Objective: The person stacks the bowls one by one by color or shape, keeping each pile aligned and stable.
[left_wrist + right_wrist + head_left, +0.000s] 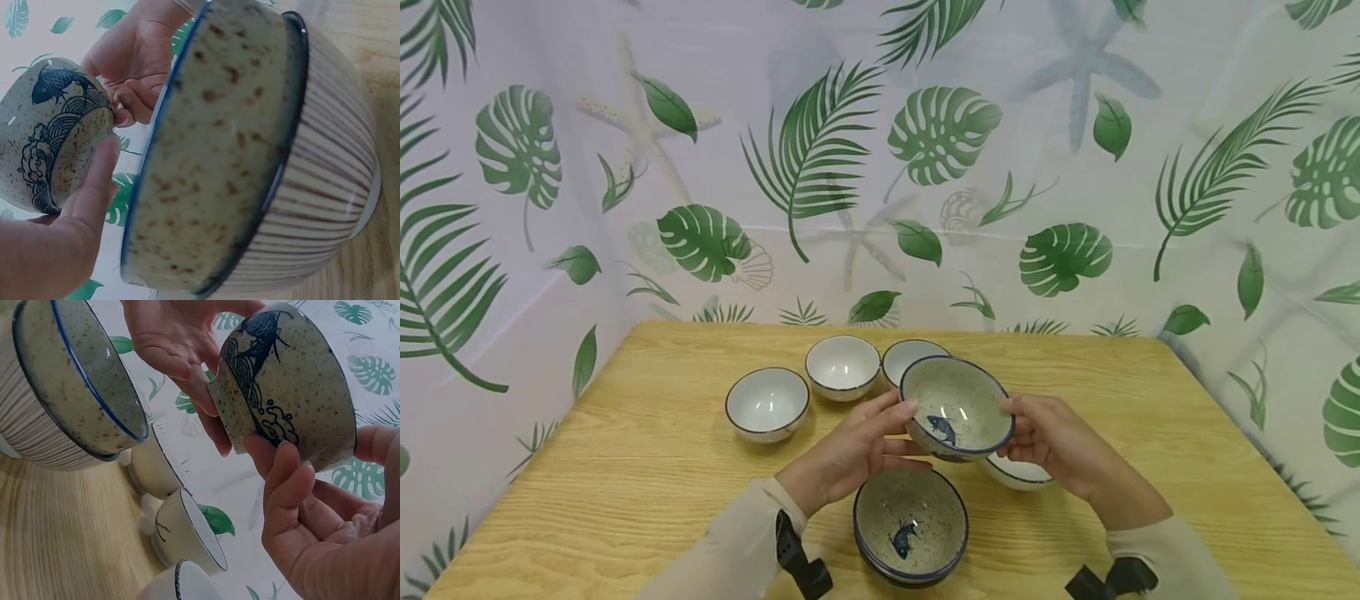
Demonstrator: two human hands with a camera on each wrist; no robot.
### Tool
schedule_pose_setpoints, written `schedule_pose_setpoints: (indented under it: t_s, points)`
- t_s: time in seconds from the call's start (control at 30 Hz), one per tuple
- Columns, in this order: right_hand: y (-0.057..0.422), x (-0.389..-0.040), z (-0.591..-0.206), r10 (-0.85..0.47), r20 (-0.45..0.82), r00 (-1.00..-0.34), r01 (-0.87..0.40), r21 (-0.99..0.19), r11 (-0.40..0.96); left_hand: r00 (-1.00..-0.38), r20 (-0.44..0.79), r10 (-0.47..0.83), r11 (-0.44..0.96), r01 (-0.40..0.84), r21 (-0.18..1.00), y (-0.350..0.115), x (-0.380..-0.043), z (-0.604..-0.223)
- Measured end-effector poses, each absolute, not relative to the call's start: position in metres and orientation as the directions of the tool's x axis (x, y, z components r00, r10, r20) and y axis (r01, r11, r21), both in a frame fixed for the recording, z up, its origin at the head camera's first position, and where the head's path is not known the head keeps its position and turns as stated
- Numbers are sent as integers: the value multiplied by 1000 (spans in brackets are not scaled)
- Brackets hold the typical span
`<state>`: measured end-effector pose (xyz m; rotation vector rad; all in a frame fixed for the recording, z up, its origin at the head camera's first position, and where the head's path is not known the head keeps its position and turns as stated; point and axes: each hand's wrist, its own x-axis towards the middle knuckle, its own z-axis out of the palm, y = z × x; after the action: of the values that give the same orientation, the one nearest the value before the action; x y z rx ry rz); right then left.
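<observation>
A speckled bowl (970, 392) with a blue rim and a blue fish inside is held up, tilted, between both hands. My left hand (857, 450) grips its left side, thumb at the rim and fingers beneath. At the opposite side, my right hand (1063, 442) pinches the rim, with its other fingers curled against the wall. The left wrist view shows a blue fish and waves on the bowl's outside (62, 115). Below the hands sits a stack of bowls (917, 500); its top one is speckled with a fish inside, nested in a striped bowl (312, 169).
Behind the hands stand white bowls with dark rims: one at left (767, 400), one at the middle (842, 364) and another (913, 354) partly hidden. A further white bowl (1021, 473) is partly covered by the right hand. The wooden table (625, 467) meets a leaf-patterned cloth (835, 283).
</observation>
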<state>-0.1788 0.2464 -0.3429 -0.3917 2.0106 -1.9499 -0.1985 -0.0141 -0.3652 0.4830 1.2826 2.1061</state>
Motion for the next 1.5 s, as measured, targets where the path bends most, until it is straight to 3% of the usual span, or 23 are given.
schedule_pose_setpoints:
  t_s: [0.23,0.43,0.67,0.8,0.97,1.3,1.5]
  points:
    - [243,-174,-342,-463,-8,-886,22,-999,-24,-740,-1,673,-322,-294,900,-23,-198,-358]
    - [238,-170,-342,-479,-30,-877,22,-1000,22,-763,-34,645,-295,-289,911,-29,-196,-353]
    - [230,-157,-345,-364,-50,-930,8,-993,115,-797,-54,602,-325,-306,895,-32,-194,-355]
    - [223,-151,-351,-222,63,-973,-91,-989,118,-807,-53,588,-343,-308,888,-33,-193,-357]
    - [212,-145,-362,-64,268,-961,-273,-959,82,-807,-43,589,-378,-322,868,-35,-191,-358]
    - [186,-133,-373,-62,389,-919,-393,-916,77,-867,-28,497,-447,-283,849,-28,-183,-359]
    - [176,-129,-373,-1,406,-914,-405,-913,58,-870,-3,493,-400,-230,887,-19,-172,-357]
